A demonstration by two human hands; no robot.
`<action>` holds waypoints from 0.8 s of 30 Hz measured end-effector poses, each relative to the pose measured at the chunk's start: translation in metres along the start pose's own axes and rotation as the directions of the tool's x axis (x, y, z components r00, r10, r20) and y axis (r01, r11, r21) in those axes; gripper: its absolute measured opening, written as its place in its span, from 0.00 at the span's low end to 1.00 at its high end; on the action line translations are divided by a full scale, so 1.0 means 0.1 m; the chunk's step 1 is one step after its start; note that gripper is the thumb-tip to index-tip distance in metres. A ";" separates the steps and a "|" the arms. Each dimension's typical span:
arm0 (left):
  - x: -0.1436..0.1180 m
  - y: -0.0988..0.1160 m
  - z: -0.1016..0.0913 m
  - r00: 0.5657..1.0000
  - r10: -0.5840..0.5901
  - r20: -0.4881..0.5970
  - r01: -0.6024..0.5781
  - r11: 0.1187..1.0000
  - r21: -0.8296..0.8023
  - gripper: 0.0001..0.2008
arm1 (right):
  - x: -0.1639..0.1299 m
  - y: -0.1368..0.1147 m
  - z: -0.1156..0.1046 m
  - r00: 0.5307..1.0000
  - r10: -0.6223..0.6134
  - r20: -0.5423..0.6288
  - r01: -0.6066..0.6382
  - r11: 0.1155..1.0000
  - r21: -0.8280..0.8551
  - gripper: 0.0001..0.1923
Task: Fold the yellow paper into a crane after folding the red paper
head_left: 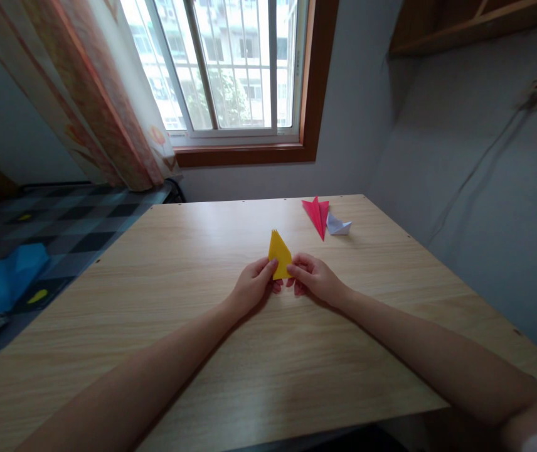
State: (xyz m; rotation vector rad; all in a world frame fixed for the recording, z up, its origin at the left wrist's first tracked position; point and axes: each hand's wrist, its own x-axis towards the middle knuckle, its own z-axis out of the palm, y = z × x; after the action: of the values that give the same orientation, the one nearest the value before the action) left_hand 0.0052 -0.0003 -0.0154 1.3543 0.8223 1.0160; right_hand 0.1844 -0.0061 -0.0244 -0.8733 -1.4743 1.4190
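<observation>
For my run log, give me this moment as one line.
left hand: pinching yellow folded paper | right hand: pinching same paper | wooden table: red folded paper, white folded paper set apart, far side

a light wooden table [259, 376] with a pale grain fills the lower part of the view and stands in the corner of the room. the walls [485, 207] behind it and to the right are plain grey-blue. a window [231, 69] with a brown wooden frame and white bars is in the back wall, and bright daylight comes through it; buildings and green trees show outside. a patterned curtain [85, 88] hangs at its left side. on the left is a bed with a dark checked cover [75, 226]. a wooden shelf [475, 25] is high on the right wall.
</observation>
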 end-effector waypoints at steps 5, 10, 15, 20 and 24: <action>0.00 0.01 -0.01 0.999 0.003 0.045 -0.008 0.994 0.107 0.25 | 0.00 -0.03 0.00 1.000 0.012 0.028 -0.010 0.999 -0.047 0.25; -0.01 0.02 -0.03 0.998 -0.003 0.066 -0.006 0.991 0.134 0.25 | 0.00 0.00 -0.01 0.999 0.019 0.048 -0.016 0.998 -0.054 0.24; -0.03 0.04 -0.02 0.992 -0.023 0.126 0.010 0.994 0.105 0.25 | 0.01 0.01 -0.02 1.000 -0.007 0.026 0.007 1.000 0.005 0.20; -0.05 0.06 -0.03 0.979 -0.053 0.195 0.029 0.992 0.122 0.25 | 0.03 0.00 -0.03 0.999 0.000 0.047 -0.003 0.997 0.076 0.21; -0.05 0.06 -0.03 0.976 -0.076 0.204 0.052 0.991 0.120 0.25 | 0.04 0.02 -0.03 0.999 0.005 0.042 -0.008 0.998 0.055 0.23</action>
State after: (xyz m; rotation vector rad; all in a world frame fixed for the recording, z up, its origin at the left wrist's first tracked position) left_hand 0.0006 -0.0039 -0.0099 1.4936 0.7696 0.7715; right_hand 0.1857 -0.0014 -0.0258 -0.8194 -1.4577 1.4837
